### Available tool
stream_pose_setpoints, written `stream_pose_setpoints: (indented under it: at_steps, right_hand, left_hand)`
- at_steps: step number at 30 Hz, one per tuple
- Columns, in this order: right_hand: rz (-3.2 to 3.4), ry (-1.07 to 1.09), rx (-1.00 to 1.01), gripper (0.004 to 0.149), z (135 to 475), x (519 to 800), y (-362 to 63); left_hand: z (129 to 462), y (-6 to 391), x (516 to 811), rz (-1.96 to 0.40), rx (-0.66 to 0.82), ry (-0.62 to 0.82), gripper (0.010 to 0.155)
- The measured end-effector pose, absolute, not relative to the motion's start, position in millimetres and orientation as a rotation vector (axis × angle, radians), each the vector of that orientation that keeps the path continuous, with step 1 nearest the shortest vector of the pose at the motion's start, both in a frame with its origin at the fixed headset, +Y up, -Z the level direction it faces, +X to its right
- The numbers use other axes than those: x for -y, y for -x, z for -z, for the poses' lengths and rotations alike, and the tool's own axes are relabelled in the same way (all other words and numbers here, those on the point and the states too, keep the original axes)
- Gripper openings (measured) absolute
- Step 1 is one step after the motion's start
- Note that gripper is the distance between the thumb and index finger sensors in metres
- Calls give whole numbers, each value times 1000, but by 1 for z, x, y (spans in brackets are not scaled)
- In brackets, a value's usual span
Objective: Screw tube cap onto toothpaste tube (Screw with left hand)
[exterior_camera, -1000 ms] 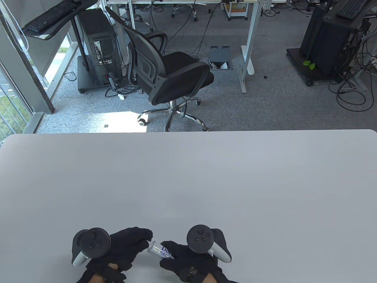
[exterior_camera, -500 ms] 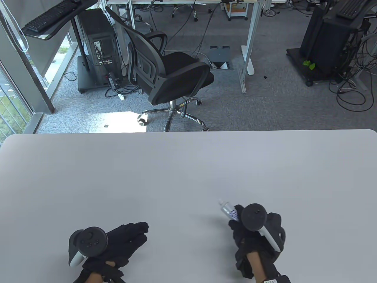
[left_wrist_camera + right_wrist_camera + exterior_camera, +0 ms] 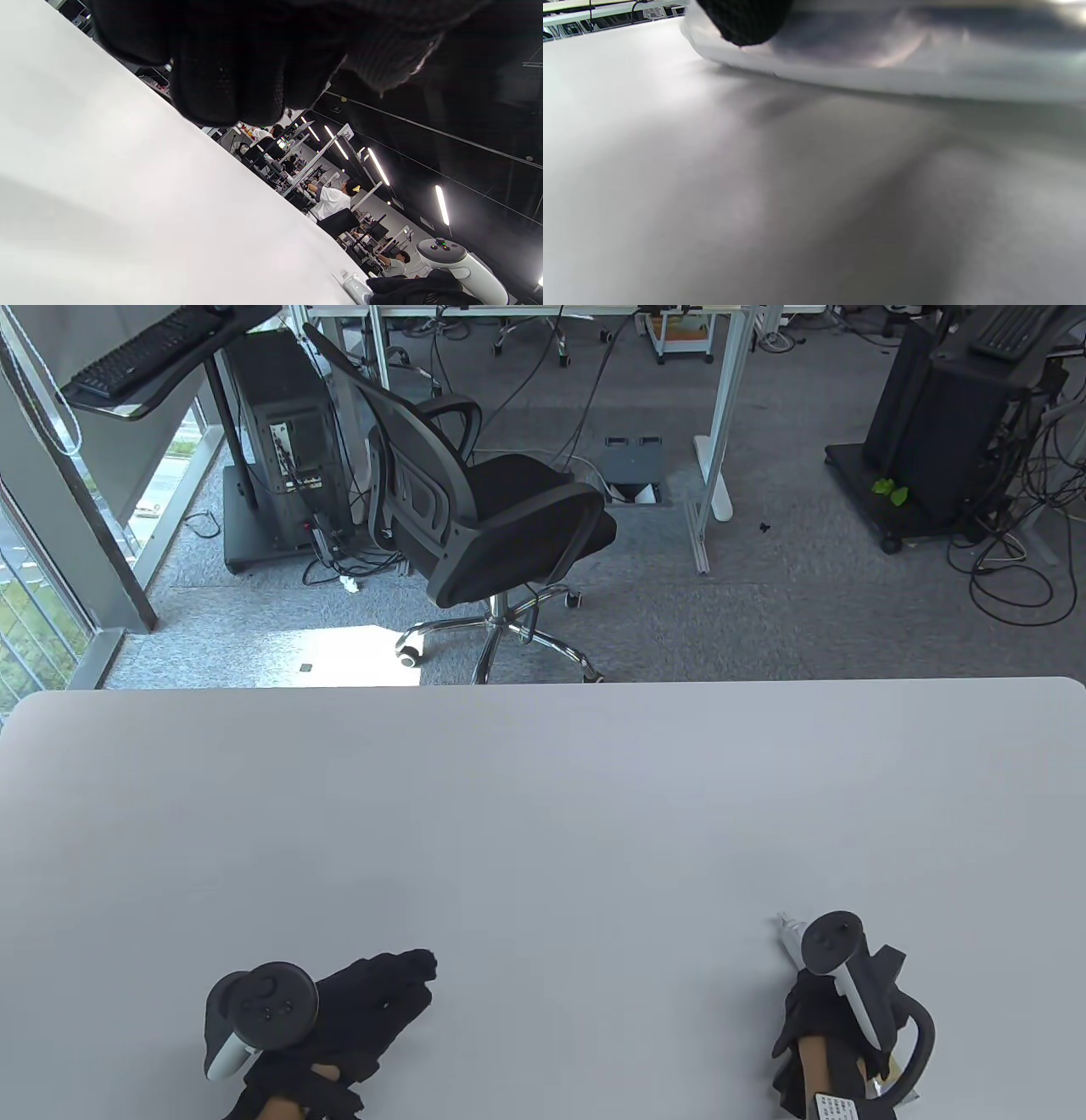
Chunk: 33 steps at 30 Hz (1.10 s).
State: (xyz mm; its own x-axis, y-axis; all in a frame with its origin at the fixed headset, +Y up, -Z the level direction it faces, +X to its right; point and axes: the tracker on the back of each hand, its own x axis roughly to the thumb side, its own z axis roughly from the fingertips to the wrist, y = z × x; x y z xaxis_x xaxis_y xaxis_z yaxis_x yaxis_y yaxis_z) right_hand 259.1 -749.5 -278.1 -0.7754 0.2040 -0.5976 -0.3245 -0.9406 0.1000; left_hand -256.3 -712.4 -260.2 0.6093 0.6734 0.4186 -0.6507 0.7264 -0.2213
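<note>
Worktop (image 3: 543, 814): broad, pale, matte surface. It carries both hands along its near edge, well apart from each other.

Left hand (image 3: 356, 1010): black sensor glove, tracker on its back, lying low at the near left of the worktop. In the left wrist view the fingers (image 3: 229, 84) bunch at the top of the frame with nothing seen among them. The grip reads as loose and empty, though whether the fingers lie curled or flat cannot be told.

Right hand (image 3: 819, 1022): gloved, at the near right, rolled so that its tracker stands on edge. Its grip holds the toothpaste tube; one fingertip (image 3: 742, 21) lies on the tube body.

Toothpaste tube (image 3: 791, 937): silver, low over the worktop or just touching it in the right wrist view; contact cannot be settled. Nozzle end points away from the person.

Tube cap (image 3: 354, 286): a small white piece at the tube's tip, apparently seated; tightness cannot be judged.

Handling note: the step looks to be laying the capped tube down. Lower it flat before loosening the fingers, so that it cannot roll, and draw the hand straight back clear of the cap.
</note>
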Motion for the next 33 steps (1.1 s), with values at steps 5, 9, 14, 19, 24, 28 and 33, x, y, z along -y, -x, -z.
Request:
stream_pose_setpoints:
  at_steps: [5, 9, 14, 19, 24, 28, 33]
  right_hand:
    - [-2741, 481, 70, 72, 271, 682, -197]
    - [-2697, 62, 275, 72, 256, 647, -124]
    - [-2634, -279, 184, 76, 252, 665, -50]
    - [-2811, -365, 48, 78, 260, 720, -17]
    - [-2874, -325, -232, 81, 278, 762, -27]
    - [-2864, -288, -310, 82, 280, 766, -35]
    - [-2825, -345, -365, 80, 281, 771, -29]
  left_hand:
    - [263, 265, 713, -683, 448, -11, 60]
    - [266, 274, 719, -603, 341, -59, 64]
    - [270, 282, 730, -482, 292, -92, 71]
    - [272, 275, 741, -425, 293, -82, 79]
    - [278, 261, 750, -290, 293, 23, 83]
    - [284, 264, 754, -303, 277, 46, 84]
    - [287, 264, 762, -291, 262, 105, 84]
